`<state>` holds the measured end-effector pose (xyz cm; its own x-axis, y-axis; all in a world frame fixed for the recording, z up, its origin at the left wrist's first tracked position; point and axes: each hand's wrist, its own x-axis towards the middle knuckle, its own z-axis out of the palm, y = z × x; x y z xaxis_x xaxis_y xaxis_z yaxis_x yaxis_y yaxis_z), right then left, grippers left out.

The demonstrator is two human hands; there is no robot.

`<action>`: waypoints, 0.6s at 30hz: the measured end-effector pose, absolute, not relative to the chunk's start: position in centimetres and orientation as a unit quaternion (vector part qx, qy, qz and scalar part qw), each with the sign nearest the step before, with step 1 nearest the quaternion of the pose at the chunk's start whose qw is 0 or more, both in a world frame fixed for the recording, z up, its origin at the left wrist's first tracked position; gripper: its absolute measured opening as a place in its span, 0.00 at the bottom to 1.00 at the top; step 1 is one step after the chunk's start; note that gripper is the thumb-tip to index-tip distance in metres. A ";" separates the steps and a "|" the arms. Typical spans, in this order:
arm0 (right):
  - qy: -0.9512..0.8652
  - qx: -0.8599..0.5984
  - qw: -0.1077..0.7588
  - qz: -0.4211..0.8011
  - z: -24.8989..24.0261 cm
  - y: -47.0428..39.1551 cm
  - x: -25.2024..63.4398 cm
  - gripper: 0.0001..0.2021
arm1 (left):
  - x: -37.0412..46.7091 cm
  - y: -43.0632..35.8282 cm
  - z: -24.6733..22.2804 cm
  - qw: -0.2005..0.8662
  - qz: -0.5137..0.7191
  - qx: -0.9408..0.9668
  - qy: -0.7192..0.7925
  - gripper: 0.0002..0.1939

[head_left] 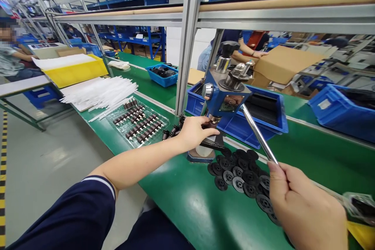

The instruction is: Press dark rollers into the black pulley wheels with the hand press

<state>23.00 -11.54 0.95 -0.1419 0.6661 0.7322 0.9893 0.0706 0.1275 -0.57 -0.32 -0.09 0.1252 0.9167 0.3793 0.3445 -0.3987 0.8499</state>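
Note:
A blue hand-lever press (227, 99) stands on the green bench. My right hand (304, 207) is wrapped round its shiny metal lever (259, 133), which slants down toward me. Under the press ram, my left hand (195, 133) has thumb and fingers closed around a small part, mostly hidden by the fingers. Black slotted discs (238, 183) lie in a loose heap at the right of the press base. Left of the press is a clear plastic tray (117, 129) with rows of dark brown cylindrical pieces (143, 127). Several black parts (172, 132) lie between tray and press.
White strips (101, 91) are piled beyond the tray, near a yellow box (77, 71). Behind the press sits a blue bin (252, 133) of black parts; another blue bin (345, 113) is at the right. An aluminium post (187, 43) rises behind my left hand. Across the bench, a person handles cardboard (287, 62).

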 end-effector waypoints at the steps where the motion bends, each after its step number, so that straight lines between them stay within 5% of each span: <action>1: -0.689 -0.602 0.257 -0.312 1.0 -11.5 23.0 0.17 | -0.6 -0.4 0.0 0.298 0.477 0.687 0.460 0.12; 8: -0.721 -0.592 0.260 -0.248 2.2 -11.6 23.1 0.20 | -0.3 -0.8 0.2 0.274 0.486 0.686 0.468 0.12; 18: -0.664 -0.597 0.290 -0.345 -0.2 -11.3 22.7 0.13 | -0.4 -0.9 0.3 0.283 0.479 0.691 0.461 0.12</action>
<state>22.74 -11.29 -0.24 -0.1200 0.5926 0.7965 0.9924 0.0502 0.1122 -0.39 -0.88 0.29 0.1151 0.9088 0.4011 0.3670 -0.4141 0.8330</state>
